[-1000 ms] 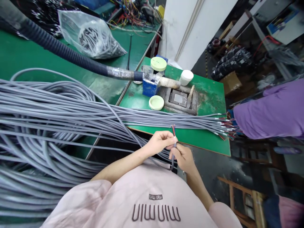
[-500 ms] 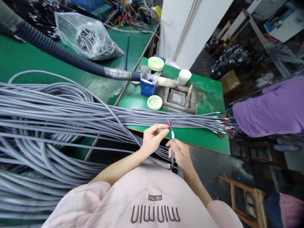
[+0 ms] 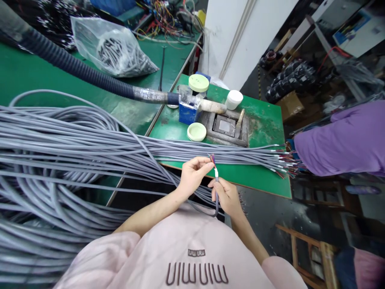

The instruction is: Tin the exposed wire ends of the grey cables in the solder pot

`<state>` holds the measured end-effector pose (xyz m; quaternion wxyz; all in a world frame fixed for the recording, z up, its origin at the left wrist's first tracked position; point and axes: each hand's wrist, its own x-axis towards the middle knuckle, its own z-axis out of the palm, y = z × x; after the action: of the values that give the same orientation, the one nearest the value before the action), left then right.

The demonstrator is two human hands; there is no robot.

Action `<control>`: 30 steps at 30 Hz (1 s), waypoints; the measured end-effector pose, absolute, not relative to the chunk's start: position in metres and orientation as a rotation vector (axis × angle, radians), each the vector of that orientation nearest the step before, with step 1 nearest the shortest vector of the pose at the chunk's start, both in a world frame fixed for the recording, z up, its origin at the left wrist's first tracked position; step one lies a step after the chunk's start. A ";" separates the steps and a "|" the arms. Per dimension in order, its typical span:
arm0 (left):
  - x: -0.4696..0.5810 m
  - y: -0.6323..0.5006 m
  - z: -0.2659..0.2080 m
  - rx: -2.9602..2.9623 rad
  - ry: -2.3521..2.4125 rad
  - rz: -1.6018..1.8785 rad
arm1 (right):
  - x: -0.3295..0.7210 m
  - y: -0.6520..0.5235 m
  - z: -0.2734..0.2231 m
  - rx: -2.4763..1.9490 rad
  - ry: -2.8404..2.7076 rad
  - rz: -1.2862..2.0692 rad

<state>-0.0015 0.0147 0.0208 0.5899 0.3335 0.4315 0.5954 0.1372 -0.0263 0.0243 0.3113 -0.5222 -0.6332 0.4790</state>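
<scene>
My right hand [image 3: 227,196] is closed around a grey cable [image 3: 217,188] just below its stripped end, which points up and away from me. A white band [image 3: 216,172] wraps the cable where the jacket stops. Thin coloured wires [image 3: 212,159], red, orange and purple among them, fan out above it. The thumb and forefinger of my left hand [image 3: 194,173] pinch these wires from the left side. Below my right hand the cable bends back toward my left. A long bundle of grey cables [image 3: 192,149] lies just beyond my hands, its stripped ends at the right.
A solder pot [image 3: 225,125] is set behind the bundle, under a suction hose [image 3: 90,74]. Near it are a pale green lid [image 3: 196,132], a blue block [image 3: 187,114] and a white cup [image 3: 234,99]. A co-worker's purple sleeve [image 3: 343,138] is at the right. Coiled cables [image 3: 54,192] fill the left.
My left thumb and forefinger have closed on the coloured wires. The cable end has shifted slightly left and down toward my left hand, with my right hand still holding it.
</scene>
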 end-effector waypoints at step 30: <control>0.008 0.002 0.019 0.782 0.949 1.358 | 0.143 0.003 0.023 -1.183 -1.536 0.756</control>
<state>0.0078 0.0019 0.0190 0.6088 0.3385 0.4110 0.5881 0.1433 0.0030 0.0235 0.5057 -0.4905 -0.6367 0.3136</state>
